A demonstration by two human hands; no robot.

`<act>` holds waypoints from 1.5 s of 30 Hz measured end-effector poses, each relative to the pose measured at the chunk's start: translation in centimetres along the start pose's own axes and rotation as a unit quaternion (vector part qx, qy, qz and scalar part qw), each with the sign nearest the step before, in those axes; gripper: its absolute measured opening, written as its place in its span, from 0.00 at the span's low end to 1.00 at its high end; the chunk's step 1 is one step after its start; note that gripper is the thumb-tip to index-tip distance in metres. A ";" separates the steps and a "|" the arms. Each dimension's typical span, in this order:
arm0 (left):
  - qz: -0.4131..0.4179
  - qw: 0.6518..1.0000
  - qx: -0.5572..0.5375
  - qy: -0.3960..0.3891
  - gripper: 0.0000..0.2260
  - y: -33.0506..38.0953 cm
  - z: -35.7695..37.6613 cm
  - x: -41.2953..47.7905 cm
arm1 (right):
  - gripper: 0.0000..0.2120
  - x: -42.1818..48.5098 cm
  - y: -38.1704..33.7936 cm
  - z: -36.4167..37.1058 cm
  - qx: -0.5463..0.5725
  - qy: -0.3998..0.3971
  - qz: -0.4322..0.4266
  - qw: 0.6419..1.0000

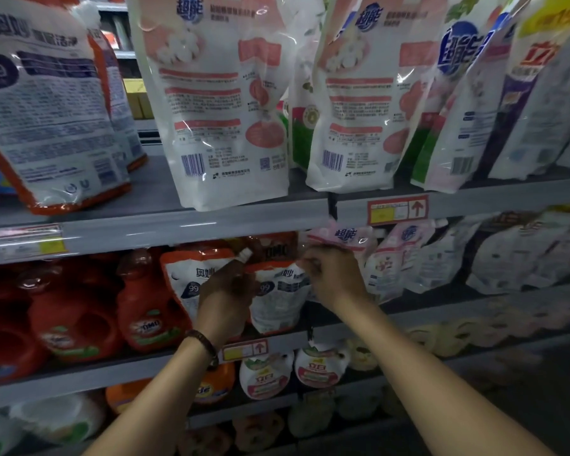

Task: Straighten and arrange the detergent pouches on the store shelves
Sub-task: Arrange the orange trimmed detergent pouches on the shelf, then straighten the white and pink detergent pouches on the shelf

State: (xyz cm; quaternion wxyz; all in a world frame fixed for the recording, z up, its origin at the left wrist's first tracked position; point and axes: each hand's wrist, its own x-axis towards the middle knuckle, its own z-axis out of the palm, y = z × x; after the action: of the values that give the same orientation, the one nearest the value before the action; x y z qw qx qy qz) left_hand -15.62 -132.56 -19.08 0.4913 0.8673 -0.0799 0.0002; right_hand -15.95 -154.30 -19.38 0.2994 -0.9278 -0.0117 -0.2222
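Dim aisle, grey shelves (152, 230) — middle tier, 12 o'clock: left hand (224, 301) curls round a pouch (183, 278), right hand (333, 278) pinches the top of the next pouch (277, 304). Red bottles (145, 307) at 9 — pink pouches (389, 258) crowd in at 2.

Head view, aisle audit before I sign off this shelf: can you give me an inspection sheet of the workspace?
Surface: grey middle shelf, stocked.
Job's things: left pouch and right pouch, orange-topped, standing side by side.
Clutter: nothing seen.
Hands: left hand grips left pouch by its spout; right hand pinches right pouch's top corner.
Cables: nothing seen.
Surroundings: red bottles to the left, pink pouches to the right.
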 end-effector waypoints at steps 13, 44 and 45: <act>-0.099 0.986 -0.118 0.066 0.07 -1.7 0.9 3.0 | 0.12 1.3 -0.7 0.8 0.035 -0.034 -0.030 0.998; -0.031 0.991 -0.132 0.001 0.10 5.7 8.8 -1.5 | 0.20 -6.9 6.4 -10.4 0.199 0.069 0.130 0.969; -0.041 0.990 -0.137 -0.003 0.09 6.1 9.4 -1.7 | 0.19 -7.1 6.9 -10.8 0.199 0.067 0.138 0.968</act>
State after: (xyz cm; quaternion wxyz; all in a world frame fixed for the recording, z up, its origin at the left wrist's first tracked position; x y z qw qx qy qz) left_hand -18.90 -143.40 -18.93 0.6045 0.7946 -0.0455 -0.0332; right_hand -25.70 -165.24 -18.38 0.5053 -0.8254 0.0924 -0.2342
